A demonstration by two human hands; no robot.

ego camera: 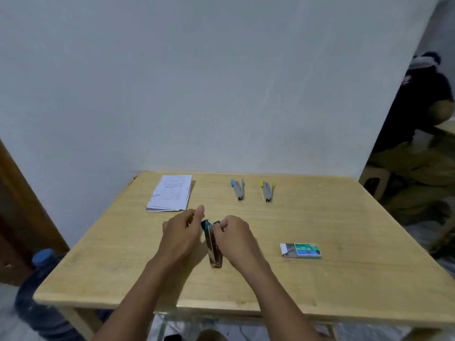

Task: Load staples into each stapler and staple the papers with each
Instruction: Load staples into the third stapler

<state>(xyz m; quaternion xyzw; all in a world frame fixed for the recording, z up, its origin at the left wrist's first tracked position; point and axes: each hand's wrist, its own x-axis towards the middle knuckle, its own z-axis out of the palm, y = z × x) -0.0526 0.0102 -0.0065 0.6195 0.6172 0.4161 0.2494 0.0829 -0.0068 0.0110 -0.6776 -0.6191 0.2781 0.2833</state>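
A green stapler [213, 244] lies at the middle of the wooden table [344, 279], its top swung apart from its base. My left hand [183, 232] grips its left side and my right hand [234, 236] pinches its green far end. A blue stapler [238, 189] and a yellow stapler [268, 191] lie side by side further back. A stack of printed papers [171, 193] rests at the back left. A green staple box [301, 250], slid partly out of its sleeve, lies to the right of my hands.
A white wall stands right behind the table. A large blue water bottle [37, 286] sits on the floor at the left. Another person [423, 114] in dark clothes sits at the far right beside a stool [375, 179].
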